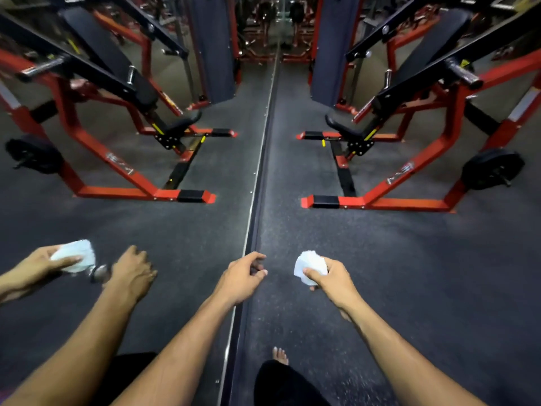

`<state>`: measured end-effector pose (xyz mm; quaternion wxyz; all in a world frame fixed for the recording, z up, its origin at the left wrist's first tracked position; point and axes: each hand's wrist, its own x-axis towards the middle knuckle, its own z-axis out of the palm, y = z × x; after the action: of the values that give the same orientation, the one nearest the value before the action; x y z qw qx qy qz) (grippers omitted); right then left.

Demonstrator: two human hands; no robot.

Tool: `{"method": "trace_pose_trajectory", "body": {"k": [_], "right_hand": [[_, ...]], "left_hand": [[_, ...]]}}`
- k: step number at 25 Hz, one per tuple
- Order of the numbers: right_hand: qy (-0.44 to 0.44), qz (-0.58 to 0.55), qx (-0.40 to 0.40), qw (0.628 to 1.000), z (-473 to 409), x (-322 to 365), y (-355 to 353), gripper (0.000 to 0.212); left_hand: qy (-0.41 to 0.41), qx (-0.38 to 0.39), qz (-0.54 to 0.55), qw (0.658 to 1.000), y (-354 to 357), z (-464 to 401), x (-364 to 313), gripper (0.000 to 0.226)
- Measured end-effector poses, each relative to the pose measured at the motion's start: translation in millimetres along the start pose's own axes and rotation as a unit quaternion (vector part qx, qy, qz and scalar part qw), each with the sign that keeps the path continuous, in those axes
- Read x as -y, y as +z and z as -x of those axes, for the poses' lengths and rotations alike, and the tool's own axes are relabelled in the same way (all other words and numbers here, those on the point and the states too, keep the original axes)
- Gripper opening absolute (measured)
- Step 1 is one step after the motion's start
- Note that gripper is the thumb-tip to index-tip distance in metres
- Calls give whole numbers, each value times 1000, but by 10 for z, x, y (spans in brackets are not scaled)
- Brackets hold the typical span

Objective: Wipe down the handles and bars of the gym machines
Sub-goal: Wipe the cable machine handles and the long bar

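Note:
My right hand (330, 276) grips a crumpled white cloth (310, 266) low over the dark floor. To its left, my left hand (243, 276) hangs with loosely curled fingers and holds nothing, close to the base of a wall mirror (254, 183). Ahead on the right stands a red and black plate-loaded machine (409, 197) with a chrome handle (388, 75) and a black loading bar (464, 73). Neither hand touches the machine. The left half of the view is the mirror's reflection of the machine, my arms and the cloth.
A black weight plate (491, 171) hangs on the machine's right side, and its seat (342, 128) faces the mirror. A tall dark upright (330, 48) stands behind. Speckled rubber floor (409, 273) lies between me and the frame. My bare foot (279, 356) shows below.

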<state>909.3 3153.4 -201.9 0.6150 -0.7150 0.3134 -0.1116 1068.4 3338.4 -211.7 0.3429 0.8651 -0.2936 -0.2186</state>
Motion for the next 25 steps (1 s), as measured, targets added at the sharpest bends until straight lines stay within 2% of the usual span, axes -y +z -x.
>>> {"method": "trace_pose_trajectory", "body": {"k": [3,5,6,8,11,13,16,21,25], "right_hand": [[30,-35,-25,999,-382,44,-129,28],[67,-107,-47,991,-701,38,-226,38],[71,-117,-54,989,-894,24,-287,36],[42,-57,-46,996,-1256,5,-402,33],[21,-32,-39,999,-1682,68,-668,30],[12,-44,-40,998,-1912,192,-928,25],[5,-13,-69,998,-2351,314,-1431,20],[7,46,-237,970,-2847,282,-2224,19],[12,10,-368,930,-3144,316,-2670,17]], "left_hand": [[17,8,14,1000,22,-497,-154,32],[32,18,26,999,66,-845,-267,32],[37,33,36,998,96,-1056,-333,32],[38,86,92,991,174,-1478,-494,32],[6,198,185,963,330,-2061,-848,28],[-24,255,218,942,429,-2429,-1075,33],[-1,302,228,926,650,-3095,-1442,31],[73,312,218,922,1020,-3988,-2090,21],[133,390,172,895,1352,-4633,-2655,30]]}}
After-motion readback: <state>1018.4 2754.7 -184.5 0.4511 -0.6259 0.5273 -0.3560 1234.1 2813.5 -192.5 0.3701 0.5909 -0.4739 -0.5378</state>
